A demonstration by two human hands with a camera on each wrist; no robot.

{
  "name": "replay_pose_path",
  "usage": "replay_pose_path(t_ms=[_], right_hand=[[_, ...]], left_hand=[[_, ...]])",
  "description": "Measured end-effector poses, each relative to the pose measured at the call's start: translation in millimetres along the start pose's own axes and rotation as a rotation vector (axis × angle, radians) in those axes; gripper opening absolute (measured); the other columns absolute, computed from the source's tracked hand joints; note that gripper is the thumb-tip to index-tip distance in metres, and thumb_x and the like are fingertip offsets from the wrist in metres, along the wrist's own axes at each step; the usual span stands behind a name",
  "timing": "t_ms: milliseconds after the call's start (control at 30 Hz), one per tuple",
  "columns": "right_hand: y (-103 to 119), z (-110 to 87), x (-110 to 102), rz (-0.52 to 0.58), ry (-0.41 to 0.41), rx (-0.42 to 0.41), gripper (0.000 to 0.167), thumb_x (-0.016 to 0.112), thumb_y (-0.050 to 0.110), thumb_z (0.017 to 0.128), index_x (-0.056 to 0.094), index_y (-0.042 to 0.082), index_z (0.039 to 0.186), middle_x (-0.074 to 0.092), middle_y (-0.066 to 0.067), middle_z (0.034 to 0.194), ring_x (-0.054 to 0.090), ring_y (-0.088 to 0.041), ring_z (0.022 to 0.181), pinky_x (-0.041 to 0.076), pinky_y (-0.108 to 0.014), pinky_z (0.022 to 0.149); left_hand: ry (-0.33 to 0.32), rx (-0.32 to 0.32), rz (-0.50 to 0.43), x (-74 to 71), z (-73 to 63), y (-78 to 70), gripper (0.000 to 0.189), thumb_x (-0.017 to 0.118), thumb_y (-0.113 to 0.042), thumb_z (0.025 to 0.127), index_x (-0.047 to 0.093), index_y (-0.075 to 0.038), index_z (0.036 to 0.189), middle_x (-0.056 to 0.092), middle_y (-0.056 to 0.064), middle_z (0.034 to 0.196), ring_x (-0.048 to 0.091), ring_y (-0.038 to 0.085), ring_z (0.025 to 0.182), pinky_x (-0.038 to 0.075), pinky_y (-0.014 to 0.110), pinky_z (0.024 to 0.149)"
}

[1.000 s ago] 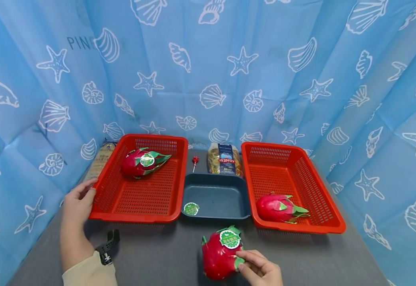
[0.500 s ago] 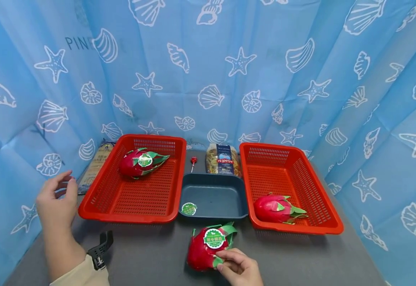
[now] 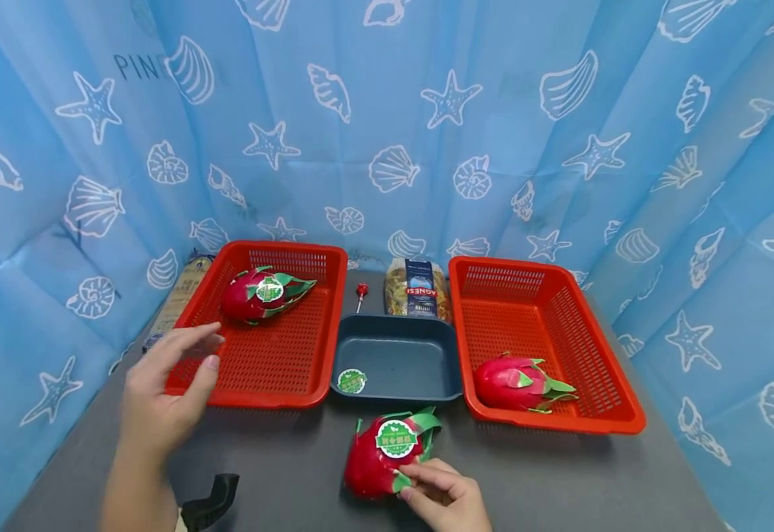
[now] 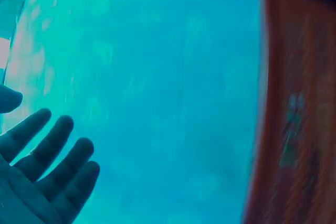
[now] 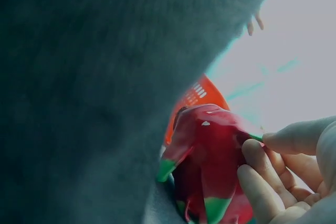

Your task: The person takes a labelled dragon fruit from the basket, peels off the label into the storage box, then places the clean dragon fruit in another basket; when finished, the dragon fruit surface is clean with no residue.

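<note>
My right hand (image 3: 449, 493) pinches a green-tipped scale of a dragon fruit (image 3: 380, 454) at the front middle of the table. This fruit bears a round green-and-white sticker (image 3: 396, 439) on its upper side. In the right wrist view, thumb and fingers hold the edge of the red dragon fruit (image 5: 210, 156). My left hand (image 3: 170, 391) is raised over the near left corner of the left red basket (image 3: 280, 355), fingers spread and holding nothing. Its straight fingers also show in the left wrist view, apart from any object.
Another dragon fruit (image 3: 256, 295) lies in the left basket, and one more (image 3: 513, 382) in the right red basket (image 3: 599, 369). Between them sits a dark blue tray (image 3: 400, 355) with a loose sticker (image 3: 352, 381). Behind are a lollipop (image 3: 361, 292) and a pasta bag (image 3: 418, 290).
My left hand has let go of the left basket's rim, swung out leftward, then come back right over its corner. The right hand has shifted left and turned the dragon fruit.
</note>
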State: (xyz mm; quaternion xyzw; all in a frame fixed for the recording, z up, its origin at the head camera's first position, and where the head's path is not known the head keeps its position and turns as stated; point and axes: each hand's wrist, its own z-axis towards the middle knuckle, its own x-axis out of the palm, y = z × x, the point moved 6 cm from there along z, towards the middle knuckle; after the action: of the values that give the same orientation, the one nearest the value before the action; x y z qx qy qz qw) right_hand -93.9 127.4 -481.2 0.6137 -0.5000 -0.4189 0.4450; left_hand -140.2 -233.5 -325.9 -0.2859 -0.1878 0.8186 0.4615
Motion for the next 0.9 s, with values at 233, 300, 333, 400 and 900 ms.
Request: replay_pose_path(t_ms=[233,300,333,400,900], right_hand=[[3,1.3,2,-0.007,-0.002,-0.006,0.035,0.085,0.018,0.084,0.078,0.003,0.115,0.071,-0.012,0.103,0.066,-0.022,0.092,0.058,-0.026,0.08],[2,1.6,2,0.0,-0.001,0.0,0.034,0.085,0.016,0.084,0.078,0.003,0.114,0.071,-0.012,0.103,0.066,-0.022,0.092,0.058,-0.026,0.08],[2,1.9,2,0.0,0.0,0.002,0.034,0.085,0.016,0.084,0.078,0.003,0.114,0.071,-0.012,0.103,0.066,-0.023,0.093,0.058,-0.026,0.08],[0,2.0,1,-0.003,0.006,0.01,0.034,0.085,0.018,0.085,0.078,0.003,0.115,0.071,-0.012,0.103,0.065,-0.023,0.094,0.058,-0.026,0.08],[-2,4.0,0,0.059,0.035,-0.005,0.037,0.084,0.014,0.085,0.076,-0.003,0.116,0.07,-0.015,0.105,0.067,-0.02,0.09,0.058,-0.027,0.082]], left_hand=[[0.239,-0.028,-0.159,61.0,-38.5,-28.1,0.059,0.074,0.011,0.078,0.066,-0.009,0.133,0.068,0.004,0.123,0.064,0.019,0.111,0.05,0.021,0.095],[0.311,-0.072,-0.189,78.2,-52.3,-32.2,0.061,0.076,0.008,0.08,0.064,-0.014,0.135,0.066,0.002,0.128,0.063,0.019,0.114,0.051,0.024,0.095],[0.355,-0.109,-0.196,86.9,-59.5,-33.3,0.061,0.077,0.005,0.082,0.062,-0.017,0.137,0.065,0.0,0.129,0.062,0.018,0.116,0.052,0.026,0.096],[0.455,-0.206,-0.218,104.4,-74.1,-33.1,0.062,0.078,-0.003,0.086,0.059,-0.024,0.141,0.062,-0.004,0.133,0.06,0.017,0.118,0.054,0.032,0.095],[0.926,-0.608,-0.174,183.3,-137.7,0.6,0.105,0.087,-0.049,0.078,0.029,-0.023,0.162,0.03,0.005,0.161,0.039,0.034,0.136,0.058,0.05,0.088]])
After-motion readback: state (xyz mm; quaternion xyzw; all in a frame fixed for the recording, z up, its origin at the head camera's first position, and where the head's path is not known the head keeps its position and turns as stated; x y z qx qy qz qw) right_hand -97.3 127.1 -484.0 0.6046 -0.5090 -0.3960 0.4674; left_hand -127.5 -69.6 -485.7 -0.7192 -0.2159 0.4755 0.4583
